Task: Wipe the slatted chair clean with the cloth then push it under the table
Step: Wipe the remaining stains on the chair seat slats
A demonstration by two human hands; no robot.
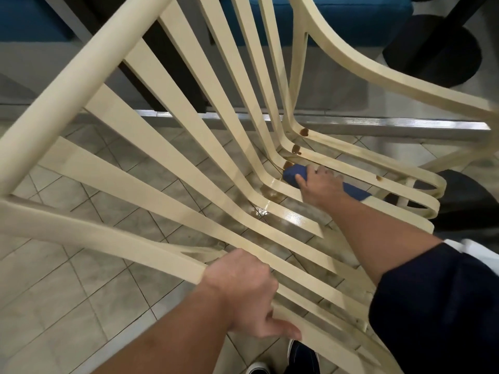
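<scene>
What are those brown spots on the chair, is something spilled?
Yes: brown blobs dot the chair slats at the bend, beside the blue cloth the right hand holds, and a wet smear shines nearby.

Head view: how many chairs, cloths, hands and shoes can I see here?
Slatted chair: 1
Blue cloth: 1
Hands: 2, the left hand gripping the chair, the right hand holding the cloth
Shoes: 2
Total: 6
</scene>
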